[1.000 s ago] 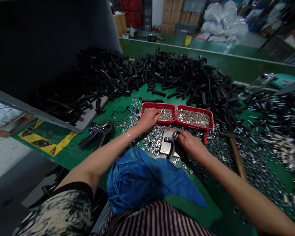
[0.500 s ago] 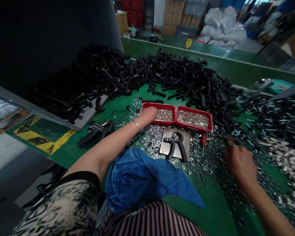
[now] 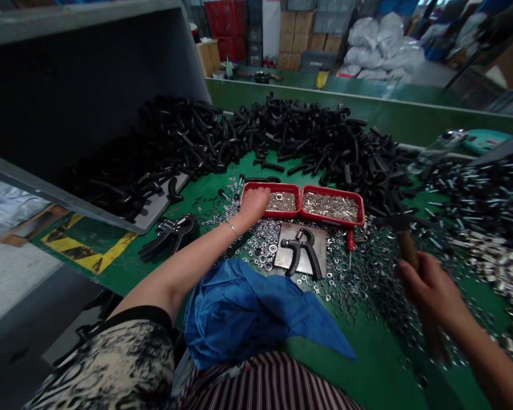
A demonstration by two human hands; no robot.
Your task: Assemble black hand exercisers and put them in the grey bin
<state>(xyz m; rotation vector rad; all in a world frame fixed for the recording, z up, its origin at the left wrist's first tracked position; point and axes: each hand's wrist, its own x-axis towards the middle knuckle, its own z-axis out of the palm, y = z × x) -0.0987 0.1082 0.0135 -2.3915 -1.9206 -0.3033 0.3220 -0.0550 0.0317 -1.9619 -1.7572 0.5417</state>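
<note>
My left hand (image 3: pixel 253 205) rests with curled fingers in the left red tray (image 3: pixel 274 187), which holds small silver parts; whether it holds any I cannot see. A second red tray (image 3: pixel 333 193) of silver pins sits beside it. In front of the trays a black hand-grip exerciser (image 3: pixel 301 250) lies on a grey metal plate (image 3: pixel 320 239). My right hand (image 3: pixel 431 290) is wrapped round the wooden handle of a hammer (image 3: pixel 404 239), lifted above the scattered washers at the right.
A big heap of black handle parts (image 3: pixel 282 131) fills the back of the green table (image 3: pixel 367 353). Washers (image 3: pixel 359 279) and silver bolts (image 3: pixel 496 250) lie scattered. Finished grippers (image 3: pixel 171 230) sit at the left, a blue cloth (image 3: pixel 248 307) on my lap, a red-handled screwdriver (image 3: pixel 350 242) by the plate.
My right hand left the exerciser on the plate, moved right and took up the hammer. My left hand stayed in the left red tray.
</note>
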